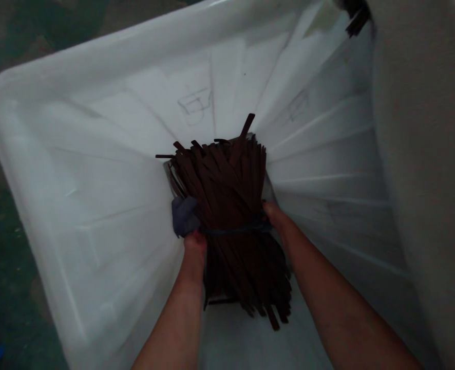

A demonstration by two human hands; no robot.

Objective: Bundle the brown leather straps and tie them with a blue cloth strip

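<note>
A thick bundle of dark brown flat strips [227,190] lies deep inside a white plastic bin [108,205]. Around the bundle's middle runs a blue-grey cloth tie [231,230], with a bunched part at its left end. My left hand [195,240] grips the bundle's left side by that bunched cloth. On the opposite side, my right hand [272,211] is closed on the edge of the bundle near the tie. Most fingers of both hands are hidden behind the strips and cloth, and the picture is dim.
The bin's ribbed walls slope up on all sides, with pen marks [194,103] on the far wall. A pale surface [423,154] covers the right side. More dark strips [357,20] show at the top right corner. Green floor [4,246] lies beyond the left rim.
</note>
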